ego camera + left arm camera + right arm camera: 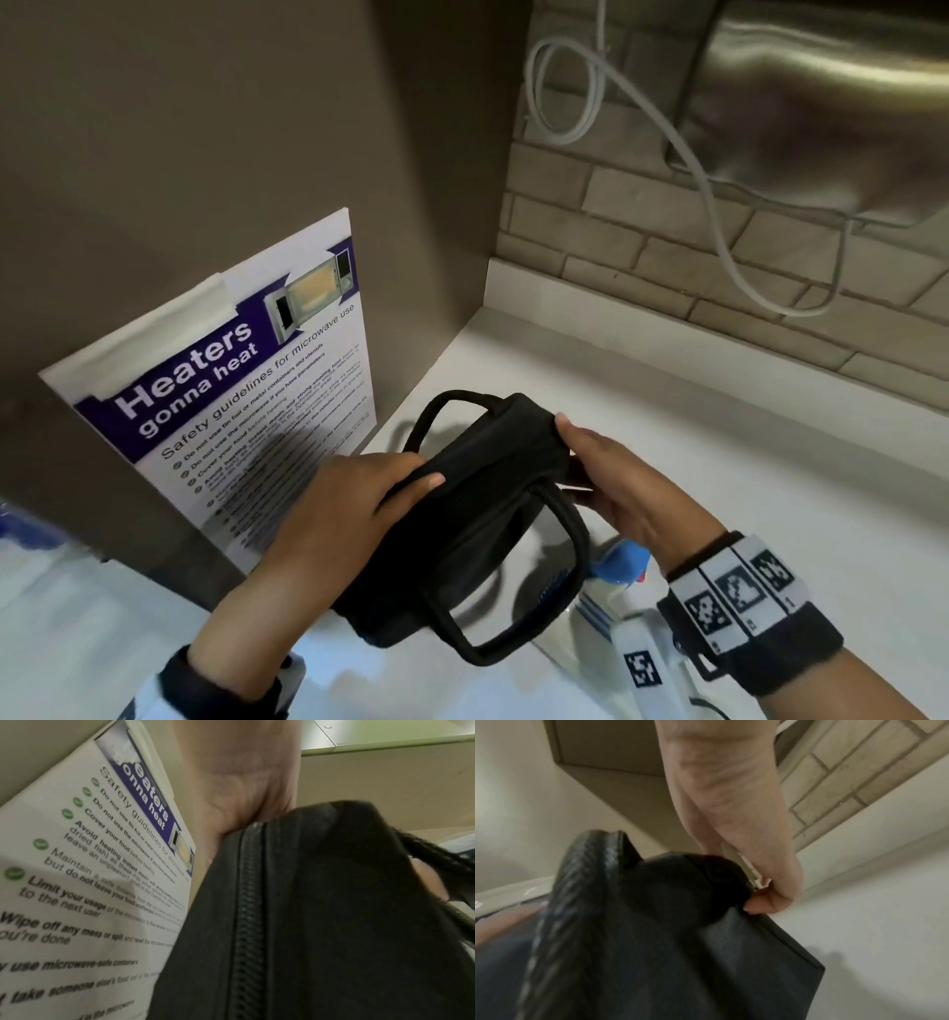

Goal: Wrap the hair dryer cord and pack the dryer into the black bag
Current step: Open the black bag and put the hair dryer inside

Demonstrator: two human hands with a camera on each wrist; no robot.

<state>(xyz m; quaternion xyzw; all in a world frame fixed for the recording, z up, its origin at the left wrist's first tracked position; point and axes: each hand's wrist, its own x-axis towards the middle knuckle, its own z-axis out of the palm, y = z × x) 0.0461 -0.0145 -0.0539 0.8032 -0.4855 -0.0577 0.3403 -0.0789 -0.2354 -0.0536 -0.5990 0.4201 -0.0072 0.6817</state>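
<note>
Fingers [411, 483] of both hands grasp the black bag [462, 519], held above the white tabletop [719, 437]: left hand [339, 514] grips its near end, right hand [611, 478] pinches its far end. 2 loop handles [518, 591] hang from it beside the microwave poster [231, 411].

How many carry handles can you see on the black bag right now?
2. One handle arches up at the far side of the black bag, by the poster. The other handle loops off the near side, toward the person. Both hands grip the bag itself, not the handles.
</note>
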